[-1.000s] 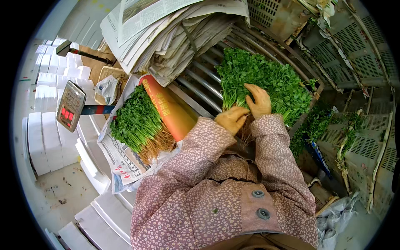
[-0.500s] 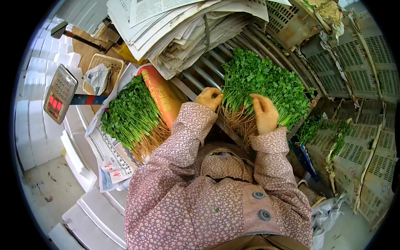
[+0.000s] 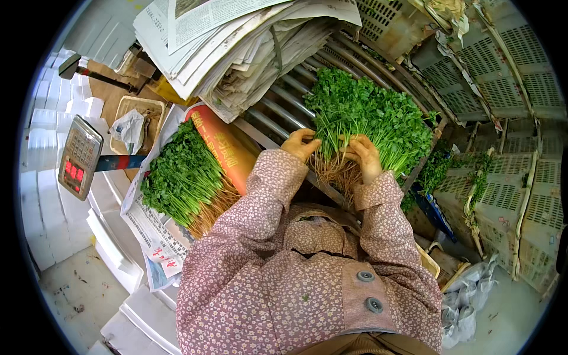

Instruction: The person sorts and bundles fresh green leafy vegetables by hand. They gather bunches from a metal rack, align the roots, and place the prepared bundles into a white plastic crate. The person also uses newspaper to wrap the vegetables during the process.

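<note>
A heap of coriander (image 3: 378,115) with green leaves and long brown roots lies on metal rollers in front of me. At its left edge, the fingers of my left hand (image 3: 300,145) are pinched at the stems just above the roots. My right hand (image 3: 362,156) has its fingers bent into the stems a little further right, closed on some of them. The roots (image 3: 338,168) hang toward me between and below both hands. To the left, a second bunch of coriander (image 3: 180,177) lies on newspaper (image 3: 157,231), beside an orange printed sheet (image 3: 222,142).
A thick stack of newspapers (image 3: 231,53) sits beyond the hands. At the left stands a scale display (image 3: 81,157) with lit red digits, near a shallow tan basket (image 3: 155,112). White foam boxes (image 3: 115,245) line the left; plastic crates (image 3: 503,77) rise at the right.
My right hand has moved left and closed in on the stems, nearer my left hand. My left hand now reaches the stems. The view has shifted slightly.
</note>
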Motion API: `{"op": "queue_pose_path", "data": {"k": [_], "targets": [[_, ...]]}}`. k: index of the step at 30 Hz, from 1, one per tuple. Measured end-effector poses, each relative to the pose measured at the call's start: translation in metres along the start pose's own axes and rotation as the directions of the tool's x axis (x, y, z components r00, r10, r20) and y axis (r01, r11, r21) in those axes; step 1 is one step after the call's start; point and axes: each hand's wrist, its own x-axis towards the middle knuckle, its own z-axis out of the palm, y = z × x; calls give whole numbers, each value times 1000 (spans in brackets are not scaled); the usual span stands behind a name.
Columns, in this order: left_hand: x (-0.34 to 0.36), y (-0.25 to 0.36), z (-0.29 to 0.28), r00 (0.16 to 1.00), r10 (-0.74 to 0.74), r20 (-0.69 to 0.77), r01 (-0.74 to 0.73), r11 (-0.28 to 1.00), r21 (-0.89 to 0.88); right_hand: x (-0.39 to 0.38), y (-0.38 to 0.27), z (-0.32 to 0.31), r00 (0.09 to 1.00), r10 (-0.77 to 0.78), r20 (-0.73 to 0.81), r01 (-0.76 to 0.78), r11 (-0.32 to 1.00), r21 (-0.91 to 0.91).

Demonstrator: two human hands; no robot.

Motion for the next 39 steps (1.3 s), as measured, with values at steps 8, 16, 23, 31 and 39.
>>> {"op": "queue_pose_path", "data": {"k": [8, 16, 23, 31, 39], "targets": [[-16, 34, 26, 984, 117, -131, -46, 893, 448, 6, 3, 14, 989, 69, -127, -121, 877, -465], [4, 17, 29, 982, 164, -98, -106, 896, 432, 6, -38, -8, 993, 104, -46, -112, 964, -240], [8, 8, 17, 985, 115, -131, -49, 903, 427, -59, -156, -94, 702, -707, -89, 327, 210, 921], [-23, 63, -5, 977, -3, -214, 29, 993, 118, -9, -16, 4, 987, -143, 67, 157, 835, -528], [3, 10, 28, 998, 12, -66, -15, 999, -49, -8, -19, 30, 942, -333, 40, 160, 339, -927]]}}
